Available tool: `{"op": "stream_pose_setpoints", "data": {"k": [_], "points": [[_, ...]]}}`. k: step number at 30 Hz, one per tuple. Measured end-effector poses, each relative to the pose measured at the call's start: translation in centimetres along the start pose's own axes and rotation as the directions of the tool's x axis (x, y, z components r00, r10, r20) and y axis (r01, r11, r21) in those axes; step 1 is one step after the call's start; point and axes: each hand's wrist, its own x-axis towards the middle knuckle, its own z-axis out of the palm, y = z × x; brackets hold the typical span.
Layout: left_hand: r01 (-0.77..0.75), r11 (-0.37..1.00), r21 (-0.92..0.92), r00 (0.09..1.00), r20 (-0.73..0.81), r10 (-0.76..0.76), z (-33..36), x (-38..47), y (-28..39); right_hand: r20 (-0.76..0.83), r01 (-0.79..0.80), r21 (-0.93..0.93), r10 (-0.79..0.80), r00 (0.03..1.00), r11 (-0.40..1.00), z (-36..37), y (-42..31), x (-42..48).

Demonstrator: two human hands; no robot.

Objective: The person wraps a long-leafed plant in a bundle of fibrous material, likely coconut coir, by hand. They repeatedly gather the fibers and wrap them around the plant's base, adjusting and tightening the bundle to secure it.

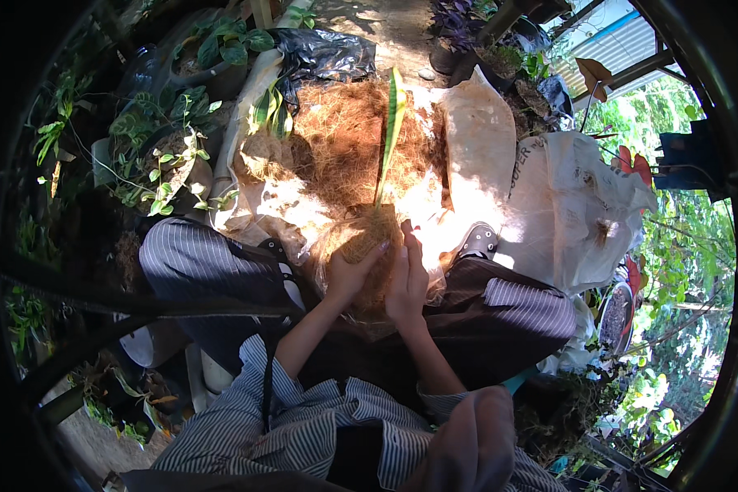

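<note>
A single upright snake plant leaf [392, 132], green with a yellow edge, rises from a ball of brown coconut fibre [366, 238] in front of me. My left hand [352, 270] grips this ball from its left side, thumb across the front. My right hand [408, 280] stands flat along the ball's right side, fingers straight and pointing away from me; whether its palm touches the fibre is unclear. Beyond both hands, loose coconut fibre [344, 132] lies heaped on an opened woven sack [481, 135]. Clear plastic [323, 261] shows around the fibre near my hands.
Another small snake plant [272, 111] with a fibre ball stands at the heap's left. A black plastic bag [326, 52] lies behind. Potted vines [178, 166] crowd the left, and a printed white sack [566, 203] lies right. My crossed legs flank the work.
</note>
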Motion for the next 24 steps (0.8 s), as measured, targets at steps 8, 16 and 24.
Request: {"op": "stream_pose_setpoints", "data": {"k": [8, 16, 24], "points": [[-0.211, 0.977, 0.026, 0.955, 0.221, 0.200, -1.3, 0.0, 0.0, 0.215, -0.359, 0.089, 0.335, 0.918, 0.929, 0.3, 0.1, 3.0], [0.259, 0.922, -0.286, 0.877, 0.470, -0.101, -1.4, 0.1, 1.1, 0.372, -0.358, 0.573, 0.155, 0.915, 0.737, -0.2, 0.8, 4.3], [0.382, 0.893, -0.238, 0.894, 0.340, -0.292, -1.0, 1.5, -1.6, 0.174, -0.403, 0.124, 0.380, 0.909, 0.907, -1.0, -0.2, 5.3]]}}
